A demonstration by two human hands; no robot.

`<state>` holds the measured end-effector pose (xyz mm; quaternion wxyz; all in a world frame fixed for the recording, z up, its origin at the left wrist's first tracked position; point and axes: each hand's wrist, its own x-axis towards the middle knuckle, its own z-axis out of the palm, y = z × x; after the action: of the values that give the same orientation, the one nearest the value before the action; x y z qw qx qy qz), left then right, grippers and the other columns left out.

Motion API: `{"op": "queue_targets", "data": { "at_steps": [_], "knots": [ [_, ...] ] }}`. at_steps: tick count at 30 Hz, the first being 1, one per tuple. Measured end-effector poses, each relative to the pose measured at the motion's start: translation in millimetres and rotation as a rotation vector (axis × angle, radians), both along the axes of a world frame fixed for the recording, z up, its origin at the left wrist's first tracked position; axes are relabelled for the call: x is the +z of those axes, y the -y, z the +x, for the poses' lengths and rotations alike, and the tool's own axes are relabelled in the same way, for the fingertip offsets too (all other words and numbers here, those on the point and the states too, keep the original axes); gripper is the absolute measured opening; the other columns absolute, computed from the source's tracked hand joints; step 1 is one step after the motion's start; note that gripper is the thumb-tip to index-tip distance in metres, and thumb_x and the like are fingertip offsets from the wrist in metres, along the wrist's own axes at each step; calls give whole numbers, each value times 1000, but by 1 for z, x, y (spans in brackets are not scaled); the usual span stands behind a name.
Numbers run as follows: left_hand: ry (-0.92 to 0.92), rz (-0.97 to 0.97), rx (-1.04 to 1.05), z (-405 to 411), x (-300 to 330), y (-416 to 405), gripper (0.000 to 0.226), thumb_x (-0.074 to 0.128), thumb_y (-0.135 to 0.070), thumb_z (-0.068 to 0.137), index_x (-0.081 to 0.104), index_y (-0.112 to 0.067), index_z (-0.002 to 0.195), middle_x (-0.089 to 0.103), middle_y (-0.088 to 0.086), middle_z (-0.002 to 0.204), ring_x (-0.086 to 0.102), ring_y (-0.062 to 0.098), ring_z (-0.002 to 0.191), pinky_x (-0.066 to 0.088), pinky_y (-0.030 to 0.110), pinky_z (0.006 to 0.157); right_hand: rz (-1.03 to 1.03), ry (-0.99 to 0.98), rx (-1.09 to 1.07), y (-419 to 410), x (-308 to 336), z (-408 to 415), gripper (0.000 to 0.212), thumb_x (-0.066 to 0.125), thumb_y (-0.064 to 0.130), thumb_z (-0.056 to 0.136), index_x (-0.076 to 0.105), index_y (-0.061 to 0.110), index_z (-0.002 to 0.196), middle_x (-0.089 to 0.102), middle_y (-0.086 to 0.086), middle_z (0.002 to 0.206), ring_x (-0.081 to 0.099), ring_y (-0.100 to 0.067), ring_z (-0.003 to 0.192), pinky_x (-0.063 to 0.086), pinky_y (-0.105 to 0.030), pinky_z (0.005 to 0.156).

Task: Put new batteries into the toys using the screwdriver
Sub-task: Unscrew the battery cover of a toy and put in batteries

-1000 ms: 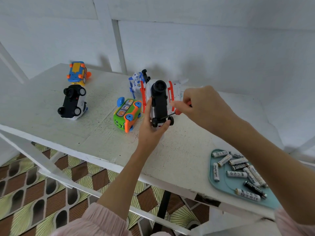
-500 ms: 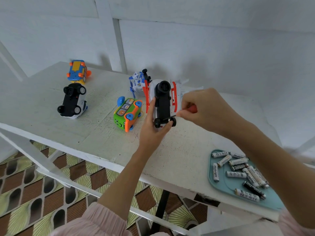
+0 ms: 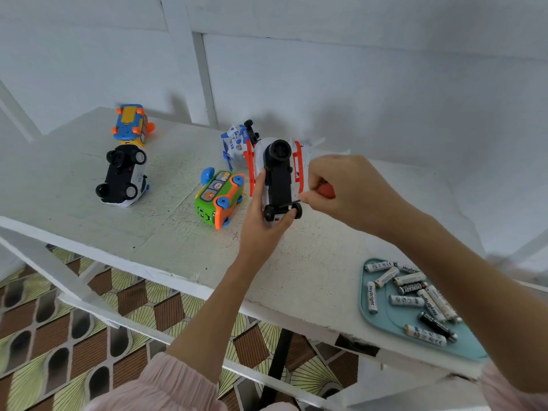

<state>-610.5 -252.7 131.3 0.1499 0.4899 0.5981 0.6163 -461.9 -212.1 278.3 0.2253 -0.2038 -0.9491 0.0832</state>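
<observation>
Tilted nearer now, batteries read Heybright, Eveready.

In front of me stands a white painted table, its top scuffed and chipped along the near edge, with slanted white braces running beneath it. Behind it rises a white wall of boards, crossed by a horizontal rail and an upright post. Soft, even light falls from above, leaving faint grey shadows on the wall. Below the table I see a floor patterned in brown, yellow-green and dark arches.
</observation>
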Motion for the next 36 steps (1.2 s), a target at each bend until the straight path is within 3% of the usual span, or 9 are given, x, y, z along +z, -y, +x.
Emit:
{"op": "queue_targets", "data": {
  "at_steps": [4, 7, 15, 18, 21, 24, 29, 34, 36],
  "knots": [
    [22, 18, 26, -1, 2, 1, 81, 65, -41, 79, 15, -60, 139, 31, -18, 150, 48, 23, 129, 50, 55, 91, -142, 62, -35, 6, 1, 1, 25, 57, 37, 87, 48, 13, 87, 40, 12, 72, 39, -3, 60, 34, -22, 59],
    [75, 18, 8, -1, 4, 2, 80, 67, -36, 80, 16, -64, 136, 33, -32, 143, 50, 27, 126, 49, 58, 92, -62, 214, -242, 7, 2, 0, 55, 27, 62, 84, 43, 13, 66, 48, 2, 64, 43, -10, 53, 39, -25, 57],
    [90, -7, -26, 0, 3, 1, 81, 66, -33, 82, 16, -56, 141, 35, -14, 149, 53, 24, 124, 50, 56, 90, -110, -20, 95, -1, 1, -1, 10, 68, 2, 76, 59, 5, 77, 46, 3, 81, 48, -9, 67, 42, -20, 67],
    [101, 3, -38, 1, 5, 3, 78, 65, -37, 82, 15, -60, 139, 33, -13, 151, 51, 22, 126, 50, 55, 93, -92, 62, 32, 3, 4, -1, 27, 62, 32, 84, 55, 7, 91, 49, 0, 87, 53, -14, 70, 49, -29, 70],
    [122, -7, -47, 2, 7, 3, 78, 64, -29, 84, 15, -61, 136, 34, -20, 147, 53, 24, 124, 51, 53, 92, 18, 265, -139, 3, 8, -1, 55, 30, 57, 87, 48, 10, 66, 53, -3, 61, 47, -13, 49, 45, -25, 54],
    [122, -14, -41, 2, 8, 5, 81, 63, -24, 85, 14, -63, 136, 32, -19, 150, 51, 25, 125, 48, 55, 95, 10, 178, -90, -5, 2, -1, 45, 48, 30, 95, 39, 16, 53, 45, 0, 52, 34, -8, 42, 30, -15, 47],
    [163, -18, -68, 1, 11, 7, 78, 60, -23, 86, 15, -68, 131, 33, -3, 152, 49, 26, 127, 43, 53, 102, -145, -22, 94, -6, -4, 1, 8, 70, 3, 74, 63, 5, 77, 53, 0, 77, 48, -5, 66, 41, -12, 65],
    [221, -29, -109, 2, 13, 10, 75, 57, -16, 90, 13, -56, 135, 38, -9, 147, 50, 18, 126, 42, 49, 104, -148, 93, -116, 2, 2, -3, 54, 36, 64, 80, 49, 12, 75, 46, 8, 63, 44, -5, 54, 41, -22, 55],
    [236, -39, -106, 3, 14, 10, 76, 55, -8, 93, 13, -55, 135, 39, -16, 143, 49, 17, 126, 41, 50, 105, -75, 143, -146, 0, 1, -4, 56, 32, 54, 90, 41, 12, 55, 40, 6, 48, 36, -8, 42, 35, -21, 49]
  ]
}}
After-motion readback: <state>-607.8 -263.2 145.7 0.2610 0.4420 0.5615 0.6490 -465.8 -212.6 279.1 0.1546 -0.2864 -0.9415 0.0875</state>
